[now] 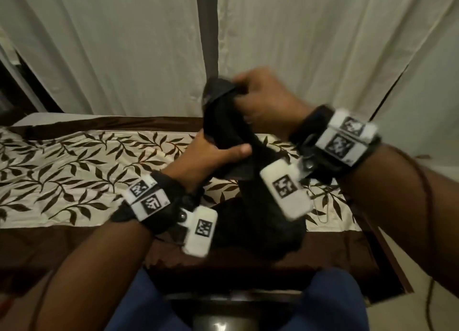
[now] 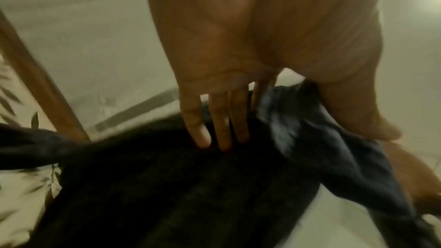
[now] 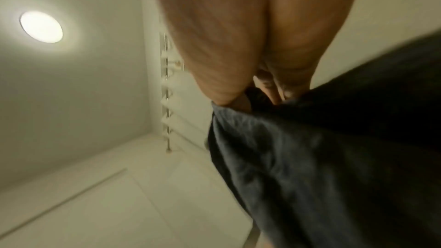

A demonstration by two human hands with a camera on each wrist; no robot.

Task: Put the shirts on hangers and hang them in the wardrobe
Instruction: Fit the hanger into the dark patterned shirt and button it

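A dark shirt [image 1: 223, 122] hangs bunched between both hands above the bed, its lower part heaped on the bed's brown border. My right hand [image 1: 246, 95] grips the shirt's top end, fingers curled round the cloth. Lower down, my left hand [image 1: 223, 149] holds the shirt's middle, thumb across the front and fingers behind. In the left wrist view the shirt [image 2: 190, 195] runs between thumb and fingers of the left hand [image 2: 298, 135]. The right wrist view shows the right hand [image 3: 260, 91] pinching a fold of the shirt [image 3: 310, 176]. No hanger or wardrobe is clearly in view.
The bed [image 1: 74, 169] has a cream cover with brown leaves and a brown border. Pale curtains [image 1: 124, 45] hang behind it. A thin wire loop [image 1: 321, 212] lies on the cover near my right wrist. My blue-trousered legs [image 1: 139, 306] are at the bed's near edge.
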